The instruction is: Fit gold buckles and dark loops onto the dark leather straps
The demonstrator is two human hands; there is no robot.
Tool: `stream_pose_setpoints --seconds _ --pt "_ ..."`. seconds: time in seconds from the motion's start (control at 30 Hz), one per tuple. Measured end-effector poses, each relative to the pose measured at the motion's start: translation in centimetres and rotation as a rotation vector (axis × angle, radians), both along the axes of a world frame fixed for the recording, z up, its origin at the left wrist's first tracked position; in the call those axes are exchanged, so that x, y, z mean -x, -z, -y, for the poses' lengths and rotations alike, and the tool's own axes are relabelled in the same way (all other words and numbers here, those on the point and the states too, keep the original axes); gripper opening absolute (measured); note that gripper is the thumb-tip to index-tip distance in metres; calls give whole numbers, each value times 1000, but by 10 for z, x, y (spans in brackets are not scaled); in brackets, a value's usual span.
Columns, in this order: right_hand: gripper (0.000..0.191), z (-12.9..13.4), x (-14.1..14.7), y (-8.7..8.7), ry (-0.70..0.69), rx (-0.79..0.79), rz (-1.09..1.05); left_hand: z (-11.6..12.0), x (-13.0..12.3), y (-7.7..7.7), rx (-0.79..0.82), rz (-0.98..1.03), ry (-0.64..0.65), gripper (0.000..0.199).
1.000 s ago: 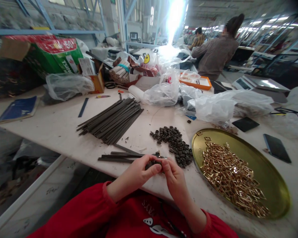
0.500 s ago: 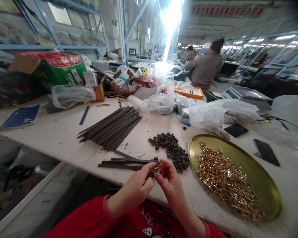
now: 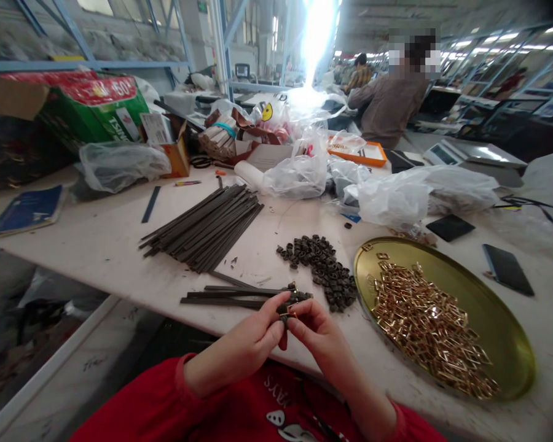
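Observation:
In front of my body both hands meet over the table's near edge. My left hand (image 3: 253, 334) is closed, its thumb and fingers pinching a short dark strap piece (image 3: 282, 310), mostly hidden by the fingers. The fingertips of my right hand (image 3: 322, 337) are pinched on a small gold buckle (image 3: 291, 315) at that strap piece. Just beyond the hands lie several dark strips (image 3: 230, 296), with bits of gold at their right ends. A heap of small dark loops (image 3: 325, 270) lies past my right hand. To the right, a round gold tray (image 3: 502, 319) carries a pile of gold buckles (image 3: 435, 328).
A bundle of long dark strips (image 3: 207, 227) lies left of the loops. Farther back are plastic bags (image 3: 299, 175), a green and red carton (image 3: 101, 110) and an orange box (image 3: 366, 153). A phone (image 3: 507, 269) rests at the right. A person (image 3: 391, 104) sits beyond the table.
The camera view has shifted slightly. My right fingers have closed in on the gold buckle, which now shows more plainly between the two hands.

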State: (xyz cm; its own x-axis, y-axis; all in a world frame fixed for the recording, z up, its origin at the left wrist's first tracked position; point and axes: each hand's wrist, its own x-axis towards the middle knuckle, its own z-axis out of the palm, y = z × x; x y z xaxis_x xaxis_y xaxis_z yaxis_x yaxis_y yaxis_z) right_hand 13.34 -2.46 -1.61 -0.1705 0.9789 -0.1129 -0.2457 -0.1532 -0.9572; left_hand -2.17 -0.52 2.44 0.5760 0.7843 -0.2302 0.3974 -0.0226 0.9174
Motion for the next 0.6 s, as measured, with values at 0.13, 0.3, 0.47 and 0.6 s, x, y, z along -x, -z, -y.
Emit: stream_pose_setpoints --seconds 0.13,0.3,0.47,0.6 --pt "14 4 0 5 110 -143 262 -1 1 3 106 88 -28 47" --pt "11 6 -3 3 122 -224 355 -3 1 6 149 132 -54 45" --pt "28 4 -9 3 -24 -95 256 -1 -1 4 71 90 -13 49" --pt "31 5 -8 2 -131 -8 138 5 0 2 -52 -2 32 52"
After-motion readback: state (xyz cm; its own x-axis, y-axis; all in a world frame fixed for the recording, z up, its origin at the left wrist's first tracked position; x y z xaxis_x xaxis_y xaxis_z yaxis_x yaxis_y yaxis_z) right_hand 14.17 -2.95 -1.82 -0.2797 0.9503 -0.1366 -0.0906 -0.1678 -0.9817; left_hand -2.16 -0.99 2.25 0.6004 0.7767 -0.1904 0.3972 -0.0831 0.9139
